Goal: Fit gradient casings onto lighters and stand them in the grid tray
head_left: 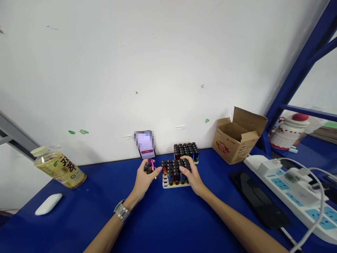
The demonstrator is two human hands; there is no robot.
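Observation:
On the blue table, a pale rack (165, 185) with round holes holds rows of short, shiny coloured tubes (176, 179) with black tops. The rack's left front holes have no tubes in them. My left hand (144, 177), wearing a metal watch (121, 210), is closed around several similar tubes beside the rack; a pink one (152, 164) sticks out. My right hand (194, 177) curls over the right side of the rack, its thumb and fingers on the black-topped tubes. A second group of black-topped tubes (185, 147) stands behind, by the wall.
A lit phone (146, 146) leans against the wall. At left are a drink bottle (61, 168) and a white mouse (48, 204). On the right are an open cardboard box (231, 144), a dark phone (259, 200) on a cable, and a power strip (286, 195) with chargers.

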